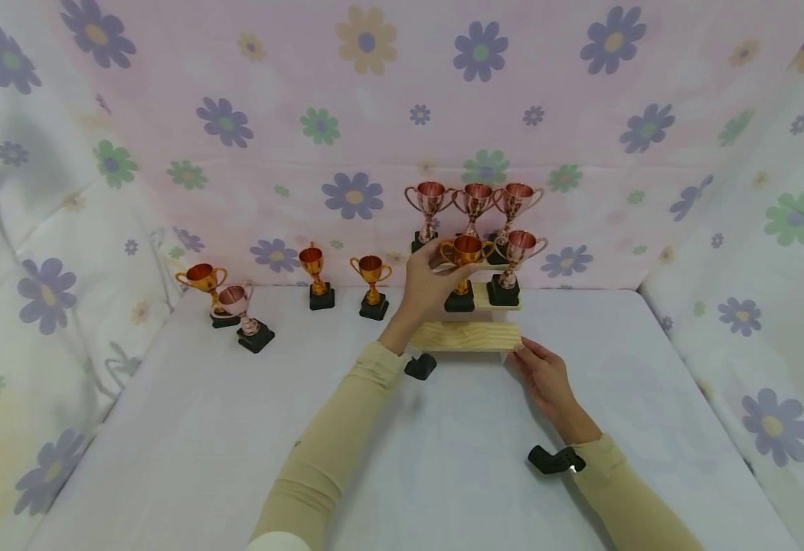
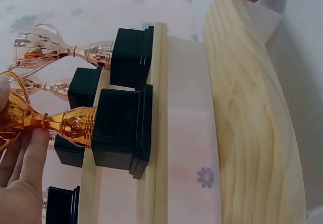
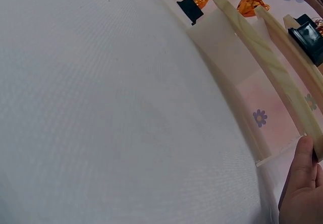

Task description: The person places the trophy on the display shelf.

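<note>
Gold shines on the trophy [image 2: 78, 125] your left hand [image 1: 426, 285] grips around its cup and stem, its base at the middle shelf [image 1: 482, 295] beside a pink trophy [image 1: 509, 274]; contact with the wood is unclear. Your right hand [image 1: 547, 379] holds the bottom shelf [image 1: 467, 337] by its end. You seem to be placing; next, settle the base squarely, then let go gently.

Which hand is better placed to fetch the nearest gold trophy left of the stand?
Left, I'd judge: the left hand is closer to that gold trophy, though it must first release its held gold trophy. The right hand grips the right end of the front step, farther off.
</note>
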A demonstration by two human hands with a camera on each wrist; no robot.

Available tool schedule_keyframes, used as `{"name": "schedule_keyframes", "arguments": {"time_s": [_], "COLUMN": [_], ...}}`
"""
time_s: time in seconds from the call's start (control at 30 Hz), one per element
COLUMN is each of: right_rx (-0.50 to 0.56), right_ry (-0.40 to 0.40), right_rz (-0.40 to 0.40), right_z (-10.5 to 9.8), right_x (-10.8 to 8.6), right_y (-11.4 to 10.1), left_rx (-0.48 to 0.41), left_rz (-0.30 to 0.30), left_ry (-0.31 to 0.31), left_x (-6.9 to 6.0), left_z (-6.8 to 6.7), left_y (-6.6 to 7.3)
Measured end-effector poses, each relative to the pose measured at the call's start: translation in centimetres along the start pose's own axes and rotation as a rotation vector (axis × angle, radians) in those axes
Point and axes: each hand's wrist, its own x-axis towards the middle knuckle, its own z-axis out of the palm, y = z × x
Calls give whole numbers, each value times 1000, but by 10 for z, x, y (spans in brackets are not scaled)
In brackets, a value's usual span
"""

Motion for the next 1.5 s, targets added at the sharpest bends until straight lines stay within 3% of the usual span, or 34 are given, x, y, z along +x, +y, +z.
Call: {"name": "schedule_keyframes", "arguments": {"time_s": [0.27, 0.6, 1.07, 1.3, 1.4, 1.5], "right_rx": [7, 21, 23, 14, 18, 27], "right_ry": [-4, -2, -11, -14, -11, -6], "right_rz": [16, 20, 28, 18, 21, 22], "right_z": [0, 0, 1, 2, 2, 2], "right_x": [1, 0, 0, -1, -2, -3], "right_y": [1, 0, -1, -1, -1, -1], "left_rx": [-20, -38, -31, 30, 51, 57], "left_rz": [5, -45, -29, 1, -2, -31], "left_ry": [-20, -4, 5, 14, 17, -21], "left_x": [4, 6, 8, -4, -13, -24], "left_z": [5, 13, 16, 3, -10, -28], "left_y": [-3, -1, -6, -1, -1, -1]}}
